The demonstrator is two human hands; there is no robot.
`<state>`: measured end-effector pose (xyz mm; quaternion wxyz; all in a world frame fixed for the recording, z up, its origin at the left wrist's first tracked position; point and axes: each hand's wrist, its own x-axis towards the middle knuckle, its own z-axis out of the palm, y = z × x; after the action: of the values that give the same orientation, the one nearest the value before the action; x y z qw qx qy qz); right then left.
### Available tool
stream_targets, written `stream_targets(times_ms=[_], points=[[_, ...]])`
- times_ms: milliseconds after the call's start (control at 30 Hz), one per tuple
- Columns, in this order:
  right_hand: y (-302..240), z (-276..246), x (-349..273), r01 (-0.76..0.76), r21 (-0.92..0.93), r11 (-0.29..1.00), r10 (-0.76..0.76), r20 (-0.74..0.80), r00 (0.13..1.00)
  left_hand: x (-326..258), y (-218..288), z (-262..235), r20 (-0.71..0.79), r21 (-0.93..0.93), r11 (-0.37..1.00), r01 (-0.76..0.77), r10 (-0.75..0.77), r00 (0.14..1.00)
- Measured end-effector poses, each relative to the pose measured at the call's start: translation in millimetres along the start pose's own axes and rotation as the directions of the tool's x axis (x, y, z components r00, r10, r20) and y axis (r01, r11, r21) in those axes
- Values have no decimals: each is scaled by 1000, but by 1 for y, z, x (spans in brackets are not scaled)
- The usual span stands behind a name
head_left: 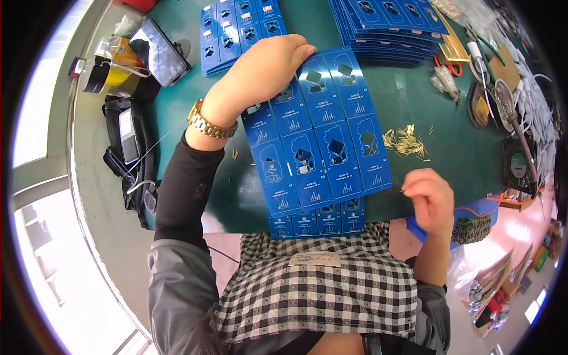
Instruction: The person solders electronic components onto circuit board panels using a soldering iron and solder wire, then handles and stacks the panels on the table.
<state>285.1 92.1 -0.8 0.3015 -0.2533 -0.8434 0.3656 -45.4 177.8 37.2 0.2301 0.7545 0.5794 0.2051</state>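
A blue circuit board panel (333, 155), divided into several boards with small cut-outs, is tilted over the bench before me. My left hand (273, 64), with a gold watch at the wrist, grips its far edge. A second blue panel (316, 222) shows beneath it at the bench's front edge. To the right of the panels, my right hand (431, 198) is closed, thumb and fingertips together. Whatever may be between those fingertips is too small to make out. Just beyond that hand lies a loose pile of thin brass-coloured pins (407, 142).
Stacked blue panels (387, 29) stand at the far right, and more panels (236, 29) lie at the far left. A phone (160, 53) leans by a jar at the left. Tools and bags crowd the right side. Below it sits a blue bin (417, 229).
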Motion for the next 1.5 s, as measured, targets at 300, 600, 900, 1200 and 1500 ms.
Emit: stream_targets(times_ms=[300,600,900,1200,1500], points=[[-31,26,46,-51,-54,997,39,-196,980,-7,6,25,83,-17,998,62,-60,995],[-30,72,31,-232,233,944,285,-231,930,-25,0,45,44,26,998,55,-56,997],[-35,76,33,-281,145,949,305,-193,932,-29,-6,47,8,30,999,40,-41,999],[-36,74,32,-275,36,961,278,-154,948,-28,-6,45,14,31,999,12,-13,1000],[-40,80,47,-37,-260,965,11,-100,995,-30,0,40,15,64,997,43,-44,999]])
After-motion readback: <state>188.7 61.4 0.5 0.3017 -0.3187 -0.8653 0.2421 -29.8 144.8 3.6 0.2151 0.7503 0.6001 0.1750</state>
